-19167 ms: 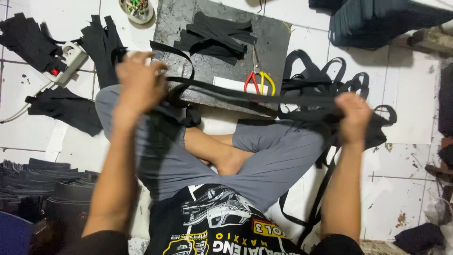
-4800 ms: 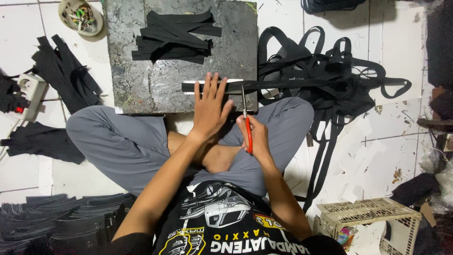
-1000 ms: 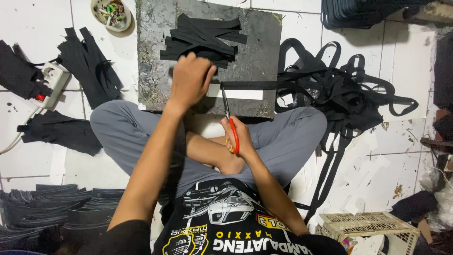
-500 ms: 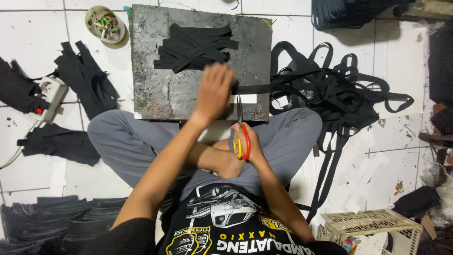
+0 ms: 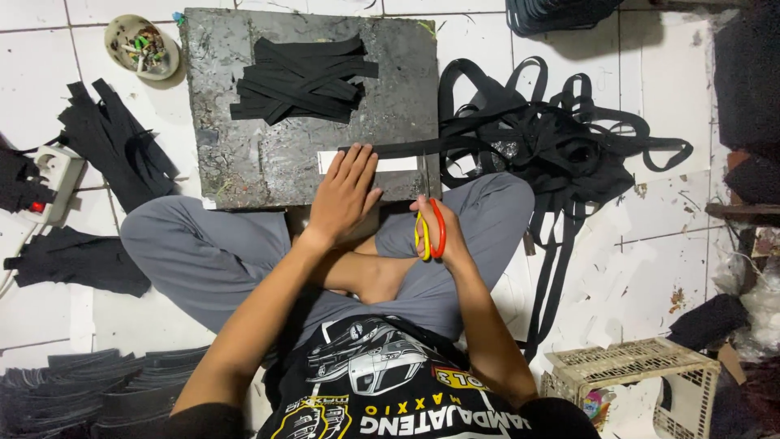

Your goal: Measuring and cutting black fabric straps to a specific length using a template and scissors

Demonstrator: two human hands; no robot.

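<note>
Black flat strap (image 5: 390,150) under left hand (image 5: 345,195); scissors (image 5: 428,219) gripped.

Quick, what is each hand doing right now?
Left hand: open, flat on the black strap.
Right hand: closed on scissors.

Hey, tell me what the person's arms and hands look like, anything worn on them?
Both arms are bare from above the elbow down. The left hand and right hand wear no gloves, and no watch, ring or bracelet shows. Short black sleeves of a black printed T-shirt cover the upper arms.
</note>
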